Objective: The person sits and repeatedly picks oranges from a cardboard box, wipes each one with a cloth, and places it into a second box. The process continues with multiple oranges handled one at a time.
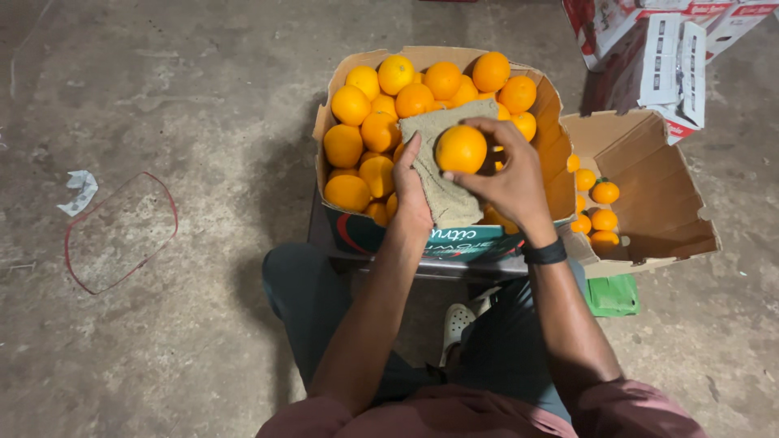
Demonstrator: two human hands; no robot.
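Right hand (507,182) grip curls around an orange (461,149); left hand (412,195) grip pinches the tan cloth (445,191) just beneath it.

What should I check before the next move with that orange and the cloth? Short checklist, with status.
1. Right hand grips the orange with fingers around it: ok.
2. Left hand holds the tan cloth against the orange: ok, the cloth lies under and behind it.
3. Full box of oranges sits steady in front of the knees: ok.
4. Side box on the right has room: ok, only a few small oranges at its left end.
5. Orange's surface clean all round: cannot tell, far side hidden.
6. Black wristband clear of the box edge: ok.
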